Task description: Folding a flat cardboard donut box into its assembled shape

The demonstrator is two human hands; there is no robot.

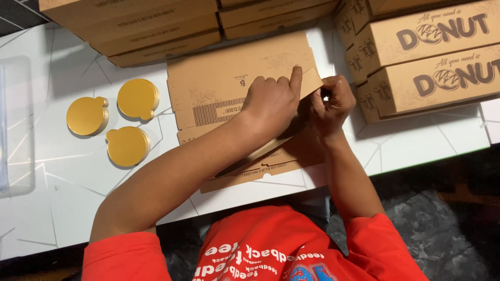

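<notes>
The head view looks straight down on a white table with thin grey veining. At its middle lies a flat brown cardboard box blank, unfolded, with printed panels and a barcode patch facing up; it reaches from the stacks at the back to the near edge of the table.

The left hand rests on the blank's right part, knuckles up, its fingers pressed together, with the index finger stretched out along a fold line and pushing the card down. The right hand sits just beside it, touching the same edge; its fingers are curled in and seem to pinch a small flap of the blank, though the grip itself is partly hidden by the knuckles. Both forearms cross the lower panels of the blank, and the person wears a red shirt with white lettering.

Left of the blank, well apart from the hands, lie three round gold cake boards with small tabs, close together. Along the back edge stands a stack of flat brown boxes. To the right, near the right hand, stand assembled brown boxes piled on one another.
</notes>
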